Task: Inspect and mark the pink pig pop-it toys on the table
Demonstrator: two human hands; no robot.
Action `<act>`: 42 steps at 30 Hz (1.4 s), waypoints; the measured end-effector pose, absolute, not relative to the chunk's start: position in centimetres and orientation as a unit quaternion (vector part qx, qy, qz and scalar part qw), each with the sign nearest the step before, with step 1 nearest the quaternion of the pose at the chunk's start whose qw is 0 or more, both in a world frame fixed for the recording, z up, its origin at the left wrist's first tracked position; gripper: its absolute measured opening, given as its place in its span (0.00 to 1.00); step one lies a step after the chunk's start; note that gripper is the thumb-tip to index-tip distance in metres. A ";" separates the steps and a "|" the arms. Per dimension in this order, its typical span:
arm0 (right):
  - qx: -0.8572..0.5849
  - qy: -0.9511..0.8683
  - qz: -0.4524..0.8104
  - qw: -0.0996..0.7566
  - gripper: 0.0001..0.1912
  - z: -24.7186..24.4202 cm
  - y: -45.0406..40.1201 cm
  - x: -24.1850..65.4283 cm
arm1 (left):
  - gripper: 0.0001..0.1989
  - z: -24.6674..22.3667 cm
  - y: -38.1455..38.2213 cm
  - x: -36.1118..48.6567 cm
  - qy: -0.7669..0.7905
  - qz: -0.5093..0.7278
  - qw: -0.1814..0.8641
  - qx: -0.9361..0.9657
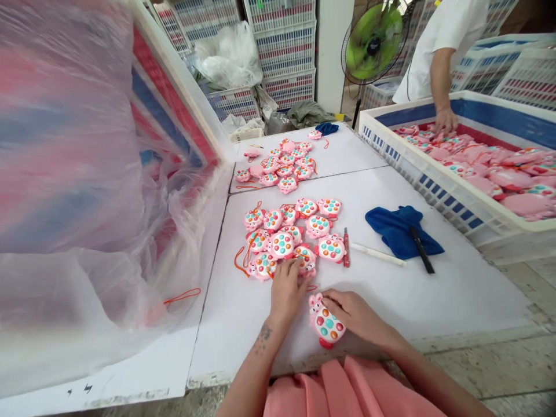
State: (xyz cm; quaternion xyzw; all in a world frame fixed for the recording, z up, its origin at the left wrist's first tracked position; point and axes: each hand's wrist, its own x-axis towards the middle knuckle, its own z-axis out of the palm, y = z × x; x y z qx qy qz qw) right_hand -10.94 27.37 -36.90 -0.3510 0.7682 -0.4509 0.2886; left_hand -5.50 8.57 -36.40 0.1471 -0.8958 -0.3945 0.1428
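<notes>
My right hand (pixel 354 313) grips a pink rabbit-shaped toy (pixel 329 325) by its upper side, near the table's front edge. Its white front carries round red, orange and teal buttons. Just ahead and to the left, my left hand (pixel 286 292) has its fingers curled on the near edge of another pink toy (pixel 306 259). Fingers and neighbouring toys hide part of that one. Around it lies a group of similar toys (pixel 281 244), several with orange cord loops (pixel 238 263). A short red cord loop (pixel 311 287) lies between my hands.
Right of the toys lie a red cutter-like tool (pixel 346 248), a white stick (pixel 377 253) and a blue cloth (pixel 393 229) with a black-handled tool (pixel 421 250). A plastic-draped crate (pixel 174 69) stands left. Another person's hand (pixel 446 120) reaches into a toy-filled crate (pixel 499 231) at right.
</notes>
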 end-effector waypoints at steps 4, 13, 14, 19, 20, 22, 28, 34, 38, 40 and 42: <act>-0.360 0.814 -0.409 0.203 0.17 -37.5 27.9 -11.9 | 0.26 -37.3 8.2 -6.7 -0.898 -0.394 0.143 0.136; -0.321 0.741 -0.571 0.147 0.39 -38.3 25.9 -12.0 | 0.16 -34.5 11.5 -4.5 -0.821 -0.542 0.092 0.153; -0.291 0.721 -0.607 0.164 0.35 -38.0 25.7 -12.0 | 0.15 -34.1 11.9 -4.3 -0.810 -0.561 0.087 0.148; -0.196 0.600 -0.716 0.296 0.23 -36.7 26.0 -12.1 | 0.16 -33.0 11.8 -3.9 -0.791 -0.561 0.143 0.196; -0.195 0.585 -0.723 0.311 0.23 -36.6 26.2 -12.0 | 0.19 -32.9 11.6 -3.9 -0.778 -0.576 0.140 0.209; -0.198 0.573 -0.727 0.323 0.24 -36.5 26.4 -11.7 | 0.25 -32.7 11.3 -4.0 -0.758 -0.608 0.113 0.207; -0.229 0.566 -0.712 0.346 0.26 -36.1 27.0 -11.1 | 0.29 -32.3 11.7 -4.3 -0.685 -0.710 0.027 0.161; -0.243 0.734 -0.598 0.211 0.24 -37.0 28.3 -14.8 | 0.26 -33.5 11.2 -3.3 -0.601 -0.766 0.037 0.224; -0.281 0.883 -0.375 -0.004 0.21 -39.0 28.6 -18.1 | 0.26 -34.1 10.6 -2.1 -0.569 -0.778 0.063 0.260; -0.315 0.899 -0.302 -0.029 0.20 -40.0 28.7 -19.0 | 0.24 -34.3 10.2 -1.6 -0.560 -0.782 0.074 0.264; -0.326 0.906 -0.267 -0.030 0.18 -40.7 28.9 -19.2 | 0.25 -34.6 10.0 -1.2 -0.553 -0.785 0.082 0.267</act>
